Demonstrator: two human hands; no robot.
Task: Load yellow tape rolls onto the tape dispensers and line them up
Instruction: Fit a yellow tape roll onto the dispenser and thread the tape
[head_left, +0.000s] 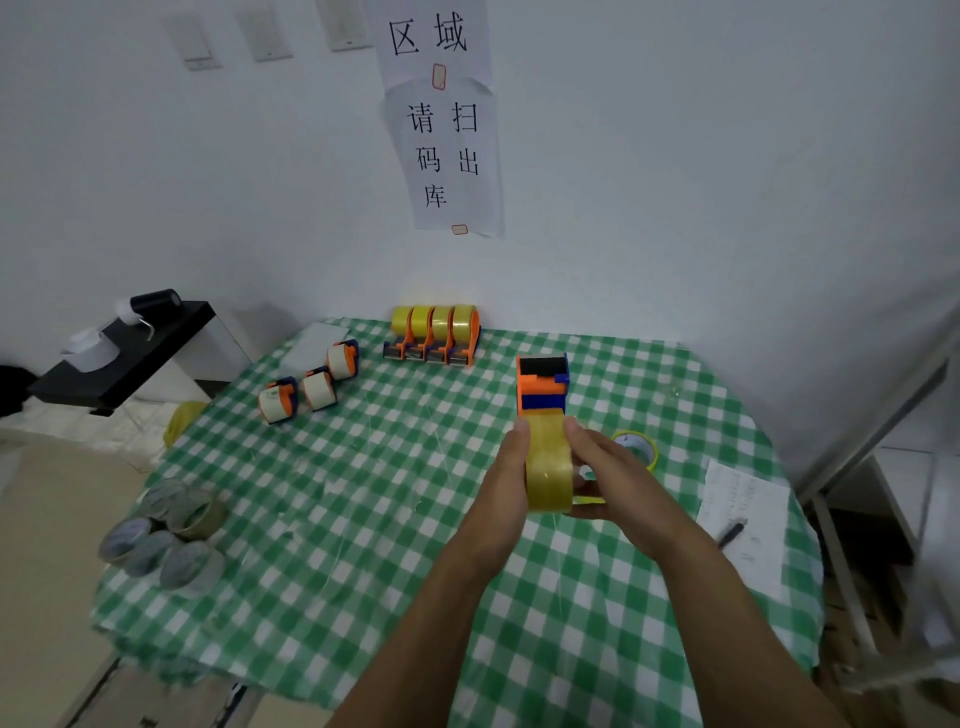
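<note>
Both hands hold an orange and blue tape dispenser (542, 385) with a yellow tape roll (548, 467) in it, above the table's right middle. My left hand (506, 486) grips the roll's left side and my right hand (605, 475) its right side. A loose yellow roll (641, 448) lies flat on the cloth just behind my right hand. Several loaded dispensers (434, 335) stand side by side in a row against the far wall. Three dispensers with pale, near-empty rolls (311, 387) sit at the left rear.
The table wears a green and white checked cloth (363, 519). Several grey-looking tape rolls (161, 535) are stacked at its left edge. A paper sheet with a pen (743, 525) lies at the right edge. A black side table (124, 353) stands to the left.
</note>
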